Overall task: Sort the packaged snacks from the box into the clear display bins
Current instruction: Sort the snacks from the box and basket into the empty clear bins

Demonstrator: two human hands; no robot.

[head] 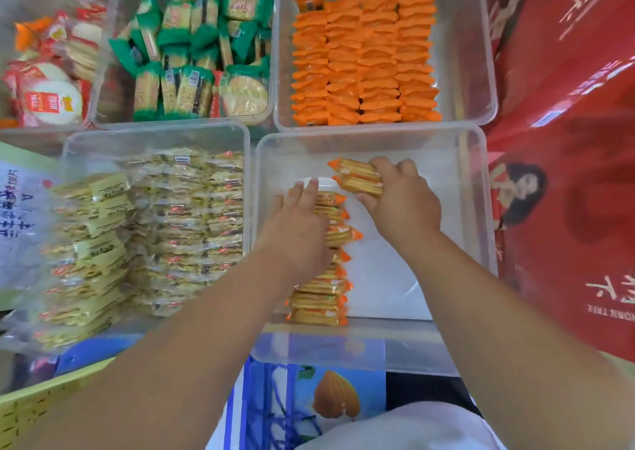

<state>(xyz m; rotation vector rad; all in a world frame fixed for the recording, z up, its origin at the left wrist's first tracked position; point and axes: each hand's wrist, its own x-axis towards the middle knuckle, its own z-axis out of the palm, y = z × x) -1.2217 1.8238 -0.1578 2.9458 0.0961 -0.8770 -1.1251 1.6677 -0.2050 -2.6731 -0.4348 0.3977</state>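
Left hand: the left hand (299, 229) lies flat on the row of packs (326, 288), fingers straight, holding nothing.
Right hand: the right hand (402, 205) grips a small bunch of packs (359, 178), with fingers and thumb curled round it.
Bunch of packs: it is inside the near right bin (476, 209), just past the far end of the row.
Row of packs: yellow snacks with orange ends, side by side along the left part of the near right bin.
Far right bin (476, 71): clear, with orange packs (364, 54) in neat lines.
Green packs (199, 54): mixed up in the next clear bin to the left.
Pale yellow packs (154, 226): stacked in the near left bin.
Round white crackers (51, 99): in red wrappers at the far left.
Red bags (567, 192): beside the bins on the right.
Blue bag (335, 394): it has a nut picture and lies under the near edge of the near right bin.
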